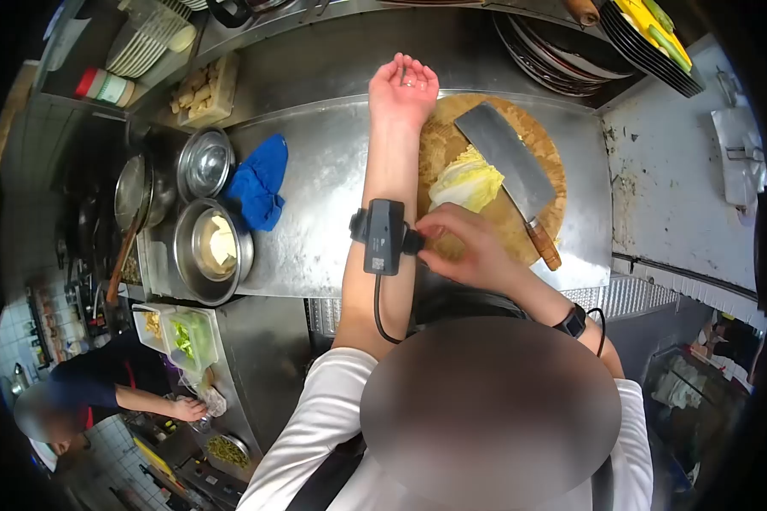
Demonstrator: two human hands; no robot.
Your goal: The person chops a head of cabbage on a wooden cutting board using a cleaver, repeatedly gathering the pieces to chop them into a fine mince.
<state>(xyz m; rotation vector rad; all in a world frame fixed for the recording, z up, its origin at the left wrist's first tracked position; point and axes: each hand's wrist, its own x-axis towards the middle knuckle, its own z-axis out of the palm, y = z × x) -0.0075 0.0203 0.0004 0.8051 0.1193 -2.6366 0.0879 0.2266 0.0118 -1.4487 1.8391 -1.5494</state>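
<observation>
Scanning left to right: another person's hand (187, 409) works at a lower station, well apart. Steel bowl (213, 247) and blue cloth (260, 180) lie on the table (332, 153), untouched.

Left hand (403, 89): arm stretched out over the table, palm up, fingers loosely spread, holding nothing. Black unit (383, 234) sits strapped across the left forearm, cable hanging from it toward the body, just beside the round chopping board (545, 140).

Right hand (464, 243): grip pinched on the unit's right edge, at the strap.

Step in hand, my read: seating or fastening the unit, not cutting. Cabbage (467, 180) and cleaver (507, 157) lie on the board, nobody touching them. Stacked plates (554, 60) sit behind the board.

Next move likely calls for keeping the left forearm steady and level while the right fingers work the strap. Cable should stay off the blade.
</observation>
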